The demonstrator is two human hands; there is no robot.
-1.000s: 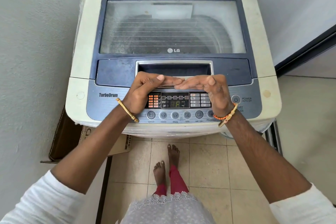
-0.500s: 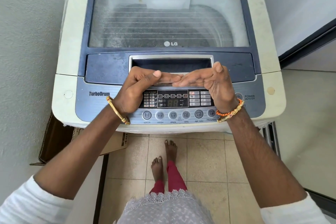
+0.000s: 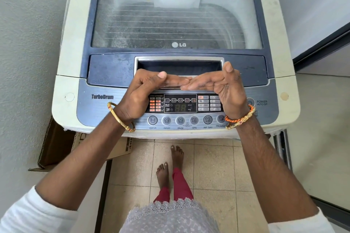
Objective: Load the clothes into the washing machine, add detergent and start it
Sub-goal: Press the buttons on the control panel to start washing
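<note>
A cream and blue top-load washing machine [image 3: 70,43] stands in front of me with its glass lid [image 3: 176,15] closed. A dark drum shows dimly through the glass; no clothes or detergent are in view. My left hand [image 3: 142,92] and my right hand [image 3: 223,87] hover flat over the control panel [image 3: 180,120]. Their fingertips meet at the front edge of the lid, just below the lid handle recess [image 3: 179,66]. Both hands hold nothing, and the right thumb points up. The display shows faint digits. My right wrist partly hides the power button [image 3: 250,102].
A flattened cardboard box [image 3: 56,145] leans between the machine and the left wall. A dark door frame [image 3: 322,43] runs along the right, with a narrow metal rack [image 3: 282,147] beside the machine. My bare feet [image 3: 170,166] stand on beige tiles.
My hands stay joined at the lid's front edge. The view has come closer to the machine, my right thumb has lifted, and the display digits look dimmer.
</note>
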